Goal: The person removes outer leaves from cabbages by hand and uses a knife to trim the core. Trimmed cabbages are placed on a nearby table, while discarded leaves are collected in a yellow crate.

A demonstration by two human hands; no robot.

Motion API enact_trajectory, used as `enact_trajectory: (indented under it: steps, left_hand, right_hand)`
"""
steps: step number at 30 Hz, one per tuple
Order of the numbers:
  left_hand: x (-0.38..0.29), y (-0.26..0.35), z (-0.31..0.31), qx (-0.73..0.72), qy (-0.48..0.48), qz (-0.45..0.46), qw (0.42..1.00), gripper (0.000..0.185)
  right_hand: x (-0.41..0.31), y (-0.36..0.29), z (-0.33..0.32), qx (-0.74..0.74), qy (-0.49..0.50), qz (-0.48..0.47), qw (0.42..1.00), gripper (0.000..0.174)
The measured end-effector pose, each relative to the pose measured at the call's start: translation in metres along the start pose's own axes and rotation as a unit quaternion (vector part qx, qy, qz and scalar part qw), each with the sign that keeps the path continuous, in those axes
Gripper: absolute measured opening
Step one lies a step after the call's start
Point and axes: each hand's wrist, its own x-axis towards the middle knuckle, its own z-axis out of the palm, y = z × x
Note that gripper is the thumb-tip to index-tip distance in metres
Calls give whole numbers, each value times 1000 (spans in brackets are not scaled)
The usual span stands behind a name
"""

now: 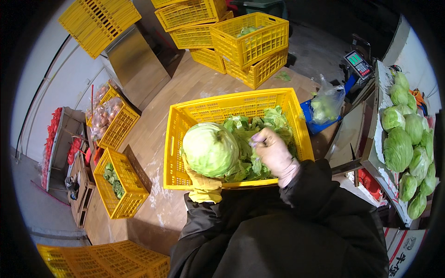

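My left hand [203, 184], in a yellow work glove, supports a round pale-green head of lettuce [210, 149] from below. A brownish spot, perhaps the cut stem, marks its upper right. The head is over the left part of a yellow plastic crate [302, 139]. Loose, crumpled lettuce leaves [245, 166] fill much of the crate's bottom. Just right of the head, my right hand [274, 153] hovers over the leaves with its fingers curled. Blur around the fingertips hides whether anything is pinched between them.
Trimmed lettuce heads [398, 149] lie on a bench at right, below a digital scale display [358, 64]. A clear bag [326, 107] rests in a blue container [309, 121]. Stacked yellow crates [248, 45] stand ahead. Another crate [135, 198] holding leaves stands at left.
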Motion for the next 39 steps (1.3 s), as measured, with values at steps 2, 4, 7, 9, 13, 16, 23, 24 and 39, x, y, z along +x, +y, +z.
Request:
enact_trajectory:
  steps: [2, 4, 7, 9, 13, 16, 23, 24, 39]
  left_hand:
    - [6, 1, -4, -51, 13, -25, 998, 64]
    - [13, 2, -7, 1, -44, -1, 999, 63]
    - [22, 0, -9, 84, -97, 31, 991, 60]
    - [24, -1, -9, 128, -116, 40, 984, 59]
    - [21, 0, -9, 168, -111, 48, 978, 56]
    - [17, 3, -14, 190, -108, 46, 975, 53]
    - [26, -1, -33, 356, -117, 76, 924, 50]
    - [26, -3, -34, 391, -121, 88, 908, 50]
    - [10, -14, -43, 181, -115, 27, 976, 61]
  right_hand:
    - [14, -5, -20, -235, 28, -108, 966, 26]
    - [21, -15, -33, -556, 30, -156, 816, 42]
    - [15, -40, -26, -286, -24, -78, 955, 55]
    - [3, -59, -8, -221, -80, -73, 969, 72]
    - [-15, -66, 33, -326, -66, -235, 913, 60]
    - [-18, -55, 37, -225, -100, -137, 959, 39]
    - [-15, -55, 22, -93, -133, -39, 986, 13]
    - [-15, -57, 22, -108, -134, 2, 985, 12]
    - [-2, -19, -9, -148, -1, 134, 980, 22]
